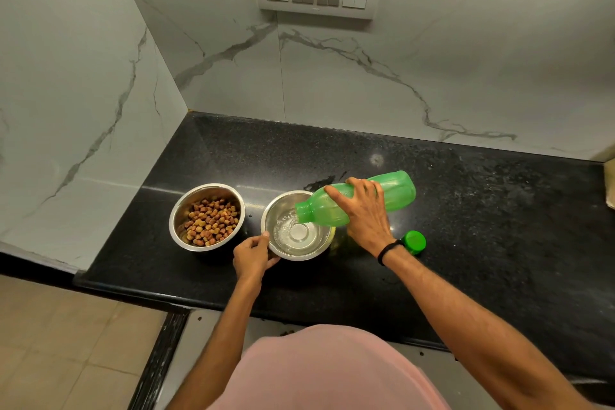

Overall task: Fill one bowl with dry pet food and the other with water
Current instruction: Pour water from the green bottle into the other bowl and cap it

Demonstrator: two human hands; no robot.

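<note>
Step in hand: filling with water.

My left hand (253, 255) grips the near-left rim of the water bowl (293, 255) to steady it, with the thumb on the lip and the fingers curled against the outer wall. The bowl holds a shallow pool, far from full by my judgement.

My right hand (366, 213), fingers wrapped round the bottle (396, 191), tips its open mouth over the bowl's right rim. The cap (414, 241) stands right of the bowl.

The food bowl (173, 220), left of the water bowl and apart from it, already holds kibble (211, 221).

Next: raise the bottle's base gently, level it before water nears the lip, then fit the cap.
</note>
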